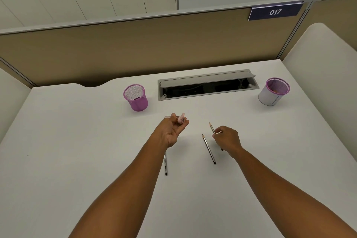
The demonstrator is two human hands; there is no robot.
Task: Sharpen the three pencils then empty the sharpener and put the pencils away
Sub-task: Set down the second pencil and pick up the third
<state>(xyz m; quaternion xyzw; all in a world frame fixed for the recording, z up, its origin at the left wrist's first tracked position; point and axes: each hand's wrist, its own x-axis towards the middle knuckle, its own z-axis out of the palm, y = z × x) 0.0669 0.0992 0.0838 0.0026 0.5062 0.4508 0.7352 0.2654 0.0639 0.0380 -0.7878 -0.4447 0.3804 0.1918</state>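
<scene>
On the tabletop [77,141], one cup [135,97] stands at the back left and another cup [274,91] at the back right, with an open slot [207,87] between them. Nearer, one pencil [208,149] lies in the middle and another pencil [165,165] lies to its left.

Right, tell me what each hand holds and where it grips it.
Left hand: small pink pencil sharpener, pinched at the fingers. Right hand: thin grey wooden pencil, gripped mid-shaft, sharpened tip pointing away.

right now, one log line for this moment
left hand: holds pink sharpener | right hand: grips pencil | two pencils on desk
</scene>
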